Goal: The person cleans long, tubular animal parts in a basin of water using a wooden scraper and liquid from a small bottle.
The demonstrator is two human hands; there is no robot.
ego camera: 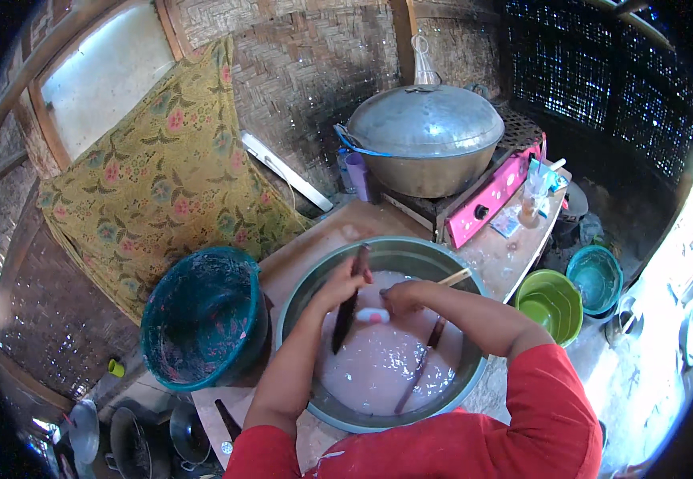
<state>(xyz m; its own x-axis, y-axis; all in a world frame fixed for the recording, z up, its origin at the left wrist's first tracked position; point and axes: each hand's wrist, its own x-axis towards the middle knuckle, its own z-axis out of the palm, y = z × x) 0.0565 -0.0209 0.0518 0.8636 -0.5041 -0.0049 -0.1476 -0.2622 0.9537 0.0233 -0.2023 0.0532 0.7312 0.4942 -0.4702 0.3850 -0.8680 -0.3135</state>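
A large grey-green plastic basin (291, 299) stands before me, partly filled with a pale pink liquid (376, 365). My left hand (344, 284) grips a long dark flat stick (346, 320), held tilted above the liquid. Close by, my right hand (405, 297) is bent low over the basin; its fingers are partly hidden, so what they hold is unclear. Between the hands is a small white-and-pink object (373, 315). A brown stick (436, 334) slants down into the liquid at the right. Past my right wrist, a light wooden handle (456, 276) rests near the rim.
Left of the basin stands a smeared teal tub (202, 317). A big lidded metal pot (427, 141) sits on a pink-fronted gas stove (490, 194) behind. Green (550, 305) and teal bowls (594, 278) are at the right. A dark-handled tool (226, 419) lies on the table's front left.
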